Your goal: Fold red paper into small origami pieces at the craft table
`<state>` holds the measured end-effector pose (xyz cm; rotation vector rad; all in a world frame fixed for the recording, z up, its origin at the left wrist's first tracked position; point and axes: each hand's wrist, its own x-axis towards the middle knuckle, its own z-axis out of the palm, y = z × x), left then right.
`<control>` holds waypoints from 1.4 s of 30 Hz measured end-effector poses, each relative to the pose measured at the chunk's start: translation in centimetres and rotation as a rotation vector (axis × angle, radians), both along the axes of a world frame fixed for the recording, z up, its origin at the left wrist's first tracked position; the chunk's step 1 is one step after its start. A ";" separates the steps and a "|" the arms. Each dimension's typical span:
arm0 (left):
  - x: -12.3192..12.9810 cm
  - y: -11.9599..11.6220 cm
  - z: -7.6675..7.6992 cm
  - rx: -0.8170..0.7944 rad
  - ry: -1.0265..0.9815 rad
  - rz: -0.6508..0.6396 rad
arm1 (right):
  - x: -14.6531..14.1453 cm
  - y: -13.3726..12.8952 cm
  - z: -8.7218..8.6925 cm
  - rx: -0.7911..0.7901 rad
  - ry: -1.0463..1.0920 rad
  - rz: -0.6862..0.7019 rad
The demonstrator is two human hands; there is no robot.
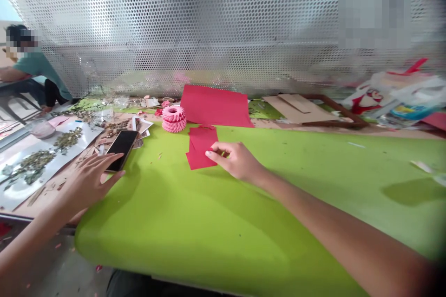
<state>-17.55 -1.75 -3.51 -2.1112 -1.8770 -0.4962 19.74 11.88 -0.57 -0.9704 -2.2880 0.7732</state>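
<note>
My left hand [89,178] is open, its fingers stretched out over the lower end of a black smartphone [122,145] at the left. Whether the fingertips press on the phone I cannot tell. My right hand [237,160] is closed, thumb and fingers pinched at the right edge of some small red paper pieces [202,146]. These pieces overlap on the green table cover [195,222]. Just behind them a pink ruffled paper roll [173,118] stands upright. A larger red paper sheet [216,106] lies farther back.
Dried plant sprigs [38,160] lie on white sheets at the left, beside small photo prints [141,127]. Brown cardboard [301,107] and a plastic bag [397,97] sit at the back right. A perforated metal panel [209,23] rises behind. Another person [42,67] sits far left.
</note>
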 end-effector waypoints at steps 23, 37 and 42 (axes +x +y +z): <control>-3.6 3.9 1.8 -0.201 -0.313 0.243 | 0.0 -0.4 0.3 0.014 -0.003 0.055; -2.2 1.4 1.0 0.007 -0.228 -0.113 | 0.1 -0.4 0.3 0.021 -0.039 0.067; -3.5 1.2 0.9 0.040 -0.207 -0.027 | 0.1 -0.3 0.1 0.037 -0.059 0.068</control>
